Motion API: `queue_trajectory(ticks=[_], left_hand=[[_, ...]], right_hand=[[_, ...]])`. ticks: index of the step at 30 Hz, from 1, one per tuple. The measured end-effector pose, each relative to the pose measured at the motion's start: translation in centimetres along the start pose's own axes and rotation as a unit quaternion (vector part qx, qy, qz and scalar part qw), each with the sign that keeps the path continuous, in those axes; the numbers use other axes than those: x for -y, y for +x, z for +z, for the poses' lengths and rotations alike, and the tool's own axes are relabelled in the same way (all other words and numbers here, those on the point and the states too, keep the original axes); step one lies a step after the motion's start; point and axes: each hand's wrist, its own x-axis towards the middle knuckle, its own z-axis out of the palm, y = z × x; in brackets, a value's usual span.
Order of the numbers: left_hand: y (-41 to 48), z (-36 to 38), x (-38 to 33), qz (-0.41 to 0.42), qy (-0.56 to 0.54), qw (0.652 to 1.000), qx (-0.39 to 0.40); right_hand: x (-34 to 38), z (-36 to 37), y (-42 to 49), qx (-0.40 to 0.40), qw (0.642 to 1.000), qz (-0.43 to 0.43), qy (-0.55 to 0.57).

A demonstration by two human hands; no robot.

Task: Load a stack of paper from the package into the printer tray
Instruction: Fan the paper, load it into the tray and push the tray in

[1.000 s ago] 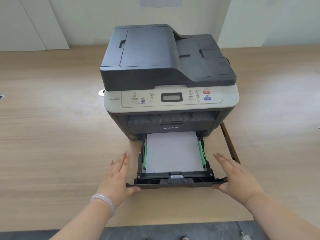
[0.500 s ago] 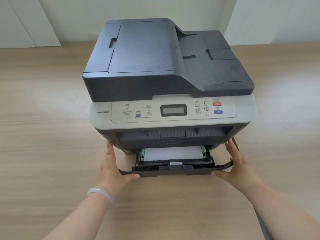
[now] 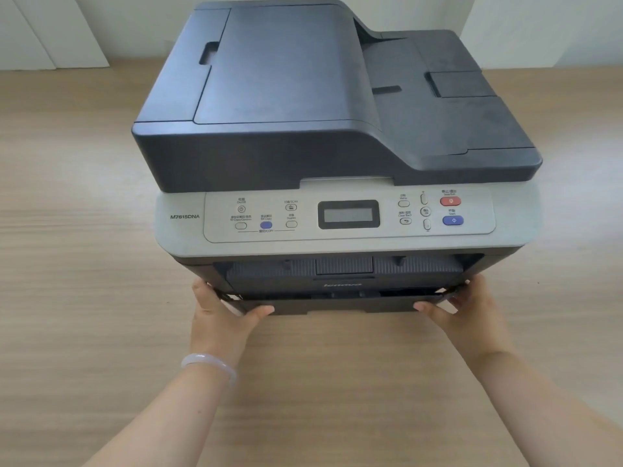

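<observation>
My left hand (image 3: 222, 315) and right hand (image 3: 467, 310) held the tray (image 3: 340, 303) by its front corners, fingers clasped around the edge, thumbs beneath. It sat almost fully inside the printer (image 3: 337, 136). I judged that pushing evenly from both thumbs would seat it straight.

The person is showing two bare forearms with no sleeves. The left hand (image 3: 220, 316) is wearing a smooth, pale, translucent round bangle (image 3: 209, 363) at the wrist; the right hand (image 3: 468, 315) is wearing nothing.
</observation>
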Motion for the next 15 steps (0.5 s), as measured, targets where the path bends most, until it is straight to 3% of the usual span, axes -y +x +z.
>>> queue_trajectory(ticks=[6, 15], left_hand=[[0.4, 0.5, -0.8, -0.012, -0.002, 1.000, -0.026], [-0.2, -0.3, -1.4, -0.007, -0.007, 1.000, 0.014]], right_hand=[[0.6, 0.6, 0.8, -0.042, 0.999, 0.010, -0.023], [2.1, 0.4, -0.3, -0.016, 0.999, 0.015, -0.025]])
